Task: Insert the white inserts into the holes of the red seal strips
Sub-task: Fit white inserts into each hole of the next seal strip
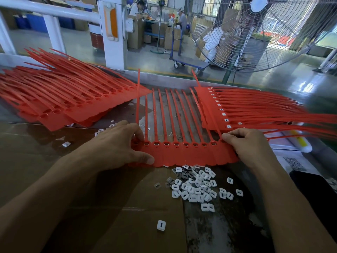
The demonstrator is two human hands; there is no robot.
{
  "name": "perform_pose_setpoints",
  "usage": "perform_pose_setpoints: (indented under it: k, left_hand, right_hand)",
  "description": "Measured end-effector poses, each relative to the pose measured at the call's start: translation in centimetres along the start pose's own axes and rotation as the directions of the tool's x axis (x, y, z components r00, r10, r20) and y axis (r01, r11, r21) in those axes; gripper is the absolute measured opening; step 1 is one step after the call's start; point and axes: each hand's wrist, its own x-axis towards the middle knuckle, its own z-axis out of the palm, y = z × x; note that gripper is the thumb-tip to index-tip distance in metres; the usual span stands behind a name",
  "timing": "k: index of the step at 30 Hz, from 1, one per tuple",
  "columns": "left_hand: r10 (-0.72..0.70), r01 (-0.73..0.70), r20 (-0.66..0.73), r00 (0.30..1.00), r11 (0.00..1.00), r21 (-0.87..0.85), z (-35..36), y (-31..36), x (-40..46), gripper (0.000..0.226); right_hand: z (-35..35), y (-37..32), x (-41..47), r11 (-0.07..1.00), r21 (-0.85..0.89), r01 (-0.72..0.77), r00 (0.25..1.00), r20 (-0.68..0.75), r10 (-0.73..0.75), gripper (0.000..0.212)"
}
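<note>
Head view: two red stacks, far left (60, 95) and far right (255, 110). One red seal strip sheet (187, 154), ten tails, lies centre on your cardboard-covered bench (54, 161); your left hand (116, 147) and right hand (249, 145) pinch its ends. White inserts (197, 187), several dozen, lie just nearer. Factory floor, one big fan (264, 33) beyond.

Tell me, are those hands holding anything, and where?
Both hold the red seal strip sheet lying on the table: the left hand pinches its left end, thumb on top; the right hand grips its right end.
</note>
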Motion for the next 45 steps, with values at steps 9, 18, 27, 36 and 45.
perform_pose_setpoints:
  k: [9,18,27,36,45]
  left_hand:
    - [0.008,-0.008,-0.01,1.0,1.0,0.005,0.0,0.1,-0.1,0.08]
    - [0.021,-0.021,-0.055,0.998,1.0,-0.003,0.3,-0.1,-0.1,0.065]
    - [0.028,-0.029,-0.082,0.996,1.0,-0.008,0.6,0.0,-0.1,0.067]
    - [0.032,-0.034,-0.077,0.997,0.999,-0.019,0.5,0.1,-0.4,0.068]
    - [0.018,-0.02,-0.106,0.994,1.0,-0.02,0.3,-0.2,-0.1,0.071]
  right_hand:
    - [-0.4,-0.5,-0.3,0.999,-0.044,0.032,0.995,-0.094,-0.036,0.016]
    - [-2.1,-4.7,-3.6,0.976,-0.073,0.204,0.746,0.657,-0.107,0.028]
    - [-0.7,-6.8,-6.0,0.743,-0.532,0.406,0.721,0.686,0.098,0.065]
    - [-0.2,-6.4,-5.3,0.89,-0.28,0.359,0.682,0.73,-0.045,0.012]
    - [0.0,-7.0,-3.5,0.928,-0.066,0.366,0.653,0.729,-0.206,0.013]
